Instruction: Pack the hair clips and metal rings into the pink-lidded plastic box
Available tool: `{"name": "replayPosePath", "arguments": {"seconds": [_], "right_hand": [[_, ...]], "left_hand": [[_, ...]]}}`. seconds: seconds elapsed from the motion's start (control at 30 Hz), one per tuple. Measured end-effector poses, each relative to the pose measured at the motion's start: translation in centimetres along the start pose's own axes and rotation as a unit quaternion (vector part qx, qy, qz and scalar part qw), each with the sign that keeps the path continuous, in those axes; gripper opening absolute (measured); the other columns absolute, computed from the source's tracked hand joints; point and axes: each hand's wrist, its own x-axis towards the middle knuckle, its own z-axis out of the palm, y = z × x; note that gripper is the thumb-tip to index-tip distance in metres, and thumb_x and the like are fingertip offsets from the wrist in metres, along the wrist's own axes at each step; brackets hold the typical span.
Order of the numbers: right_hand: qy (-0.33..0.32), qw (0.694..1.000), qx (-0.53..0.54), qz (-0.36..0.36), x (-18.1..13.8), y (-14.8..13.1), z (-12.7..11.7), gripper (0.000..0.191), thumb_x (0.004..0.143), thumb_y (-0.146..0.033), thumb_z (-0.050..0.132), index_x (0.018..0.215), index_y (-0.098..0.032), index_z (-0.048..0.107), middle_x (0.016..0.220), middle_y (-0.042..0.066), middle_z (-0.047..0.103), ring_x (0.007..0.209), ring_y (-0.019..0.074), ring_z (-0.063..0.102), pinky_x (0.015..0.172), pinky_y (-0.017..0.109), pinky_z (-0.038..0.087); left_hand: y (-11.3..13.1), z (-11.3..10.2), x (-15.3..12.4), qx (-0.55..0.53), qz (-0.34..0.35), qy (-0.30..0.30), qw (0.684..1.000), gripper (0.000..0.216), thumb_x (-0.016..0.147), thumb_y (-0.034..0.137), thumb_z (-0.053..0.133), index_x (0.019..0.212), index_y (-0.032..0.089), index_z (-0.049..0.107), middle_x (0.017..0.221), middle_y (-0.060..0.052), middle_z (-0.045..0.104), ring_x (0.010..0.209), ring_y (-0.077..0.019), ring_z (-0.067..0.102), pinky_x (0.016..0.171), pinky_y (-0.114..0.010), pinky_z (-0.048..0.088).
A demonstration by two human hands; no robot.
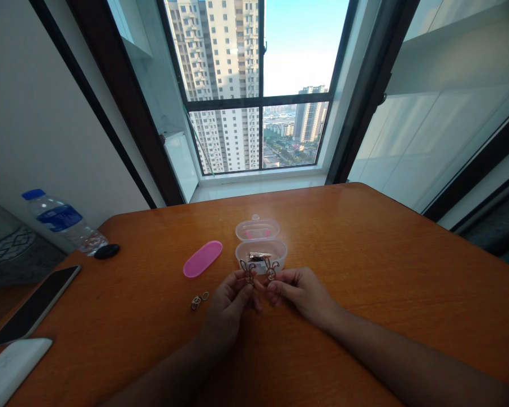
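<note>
My left hand (233,297) pinches a thin wire clip (247,270) shaped like a rabbit's head, its ears pointing up. A similar rabbit-shaped wire clip (272,268) is held between the thumb and fingers of my right hand (299,288). Both hands are close together, just in front of a small clear plastic box (283,251) whose lid (263,223) is folded back. Some dark and silvery small items (258,256) lie in the box, partly hidden by the clips. Left of my left hand, several small rings or clips (196,302) rest on the table.
A pink oval tray or lid (202,259) lies left of the box on the wooden table (385,254). Along the left edge are a tilted water bottle (65,220), a black round object (106,251), a phone (34,305) and a white object (14,367). A window stands beyond the table.
</note>
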Motion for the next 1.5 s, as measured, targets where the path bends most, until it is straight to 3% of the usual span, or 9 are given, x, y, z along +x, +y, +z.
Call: {"name": "replayPosePath", "arguments": {"seconds": [0.4, 0.67, 0.87, 1.1, 1.5], "right_hand": [[0.0, 1.0, -0.012, -0.006, -0.4, -0.7, 0.6, 0.04, 0.081, -0.054, 0.07, 0.084, -0.015, 0.075, 0.071, 0.002, 0.066, 0.063, 0.0131, 0.057, 0.061, 0.024, 0.046], [0.013, 0.999, 0.015, -0.027, -1.1, -0.8, 1.1, 0.047, 0.082, -0.05, 0.071, 0.113, -0.015, 0.067, 0.076, 0.003, 0.069, 0.065, 0.0141, 0.06, 0.065, 0.027, 0.048], [-0.019, 0.998, 0.031, -0.06, -1.2, -1.2, 1.0, 0.044, 0.087, -0.049, 0.066, 0.114, -0.015, 0.065, 0.084, 0.006, 0.071, 0.071, 0.0159, 0.062, 0.069, 0.029, 0.05], [-0.057, 0.992, 0.071, -0.083, -1.0, -0.3, 0.6, 0.037, 0.094, -0.044, 0.058, 0.12, -0.017, 0.059, 0.097, 0.007, 0.07, 0.07, 0.0133, 0.061, 0.068, 0.027, 0.049], [-0.062, 0.994, 0.059, -0.074, -1.1, -0.7, 0.7, 0.033, 0.095, -0.041, 0.057, 0.116, -0.017, 0.061, 0.087, 0.005, 0.068, 0.067, 0.0121, 0.059, 0.065, 0.025, 0.047]], "left_hand": [[-0.1, -0.5, 0.4, -0.004, -0.01, 0.009, 1.0, 0.034, 0.079, 0.035, 0.075, 0.104, 0.014, 0.066, 0.091, -0.007, 0.073, 0.053, -0.0096, 0.06, 0.055, -0.025, 0.05], [0.5, -0.7, 0.4, -0.023, -0.047, 0.061, 0.997, 0.046, 0.062, 0.028, 0.089, 0.102, 0.013, 0.07, 0.082, -0.008, 0.076, 0.052, -0.0113, 0.061, 0.053, -0.026, 0.052], [0.2, -0.8, 0.4, -0.045, -0.041, 0.047, 0.997, 0.039, 0.055, 0.022, 0.091, 0.087, 0.013, 0.07, 0.076, -0.007, 0.077, 0.055, -0.0131, 0.064, 0.055, -0.025, 0.053], [0.8, -0.4, 0.3, 0.003, -0.037, 0.073, 0.997, 0.04, 0.049, 0.026, 0.093, 0.068, 0.015, 0.06, 0.065, 0.0, 0.07, 0.054, -0.0128, 0.063, 0.054, -0.024, 0.051], [0.8, -0.5, 0.3, 0.011, -0.05, 0.064, 0.997, 0.043, 0.052, 0.034, 0.092, 0.073, 0.015, 0.06, 0.07, -0.003, 0.073, 0.05, -0.0127, 0.062, 0.051, -0.026, 0.052]]}}
